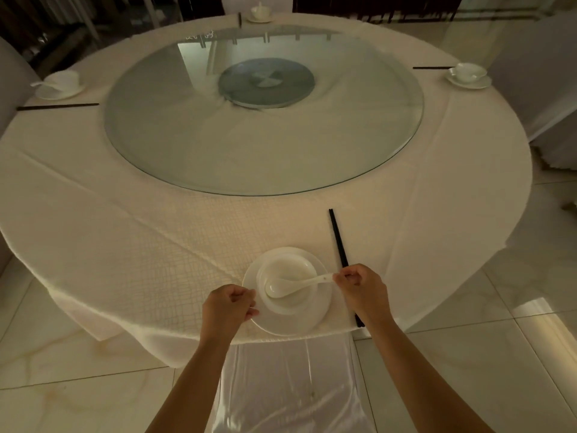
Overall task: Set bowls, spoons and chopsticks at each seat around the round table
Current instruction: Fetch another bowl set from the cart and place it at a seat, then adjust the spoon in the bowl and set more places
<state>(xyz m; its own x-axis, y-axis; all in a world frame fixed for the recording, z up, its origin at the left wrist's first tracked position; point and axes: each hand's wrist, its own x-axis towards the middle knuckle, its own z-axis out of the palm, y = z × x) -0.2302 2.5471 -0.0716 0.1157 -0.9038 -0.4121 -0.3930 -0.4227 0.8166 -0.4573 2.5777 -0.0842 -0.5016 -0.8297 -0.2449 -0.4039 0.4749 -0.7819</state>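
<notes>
Hands on near setting, left (229,307) pinching plate (324,303), right (359,285) pinching spoon (299,284); four settings total.

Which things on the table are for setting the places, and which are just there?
For the job: bowl, spoon pinched by the right hand, plate held by the left hand, chopsticks, far place settings.

Just there: glass turntable, tablecloth, chair cover.

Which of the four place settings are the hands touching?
The nearest setting: right hand pinches the spoon handle, left hand holds the plate rim. The other three sit untouched.
</notes>
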